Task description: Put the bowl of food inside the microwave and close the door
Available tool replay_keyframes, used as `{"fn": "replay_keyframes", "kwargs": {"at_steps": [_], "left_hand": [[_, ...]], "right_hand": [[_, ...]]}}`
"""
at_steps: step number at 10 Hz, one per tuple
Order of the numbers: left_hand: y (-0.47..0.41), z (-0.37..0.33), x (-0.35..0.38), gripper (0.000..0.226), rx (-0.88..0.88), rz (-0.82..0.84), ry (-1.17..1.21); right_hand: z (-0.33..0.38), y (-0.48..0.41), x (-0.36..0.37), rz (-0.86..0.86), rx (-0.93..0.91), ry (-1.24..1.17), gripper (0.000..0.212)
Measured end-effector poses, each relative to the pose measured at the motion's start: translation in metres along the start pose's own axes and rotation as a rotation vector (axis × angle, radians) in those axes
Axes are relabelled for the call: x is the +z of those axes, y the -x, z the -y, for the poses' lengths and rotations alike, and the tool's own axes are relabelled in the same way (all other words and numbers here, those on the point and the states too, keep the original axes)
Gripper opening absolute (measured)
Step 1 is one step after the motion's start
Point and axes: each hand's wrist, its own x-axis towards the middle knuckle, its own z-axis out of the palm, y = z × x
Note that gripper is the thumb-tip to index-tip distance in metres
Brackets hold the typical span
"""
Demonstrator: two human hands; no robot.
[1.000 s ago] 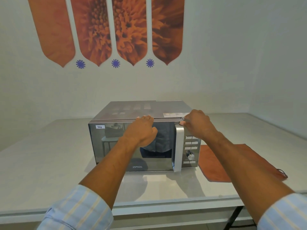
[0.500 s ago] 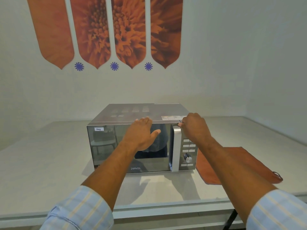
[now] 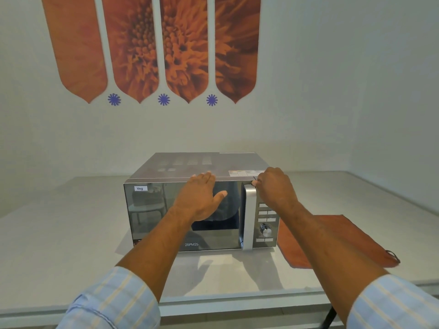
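Note:
A silver microwave (image 3: 164, 219) with a mirrored door stands in the middle of the counter, and its door is shut. My left hand (image 3: 202, 198) lies flat against the upper part of the door, fingers together reaching the top edge and thumb out. My right hand (image 3: 275, 188) is curled around the top end of the vertical door handle (image 3: 248, 224). No bowl of food is in view; the mirrored door hides the inside.
The pale counter (image 3: 71, 233) runs to a wall behind and a corner wall on the right. An orange cloth (image 3: 337, 243) lies flat just right of the microwave. The control panel with a knob (image 3: 266, 230) sits right of the handle. The counter's front edge is near me.
My left hand has gone from curled at the door's top edge to flat with the thumb spread. My right hand stays at the handle's top. The door stays shut.

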Motion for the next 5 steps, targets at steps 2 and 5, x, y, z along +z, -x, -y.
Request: {"fn": "replay_keyframes", "kwargs": {"at_steps": [2, 5], "left_hand": [[0.0, 0.001, -0.002, 0.085, 0.007, 0.022, -0.014], [-0.001, -0.004, -0.015, 0.095, 0.014, 0.008, -0.065]], "right_hand": [[-0.002, -0.003, 0.001, 0.001, 0.04, -0.143, 0.038], [-0.007, 0.004, -0.011, 0.099, -0.017, -0.273, 0.04]]}}
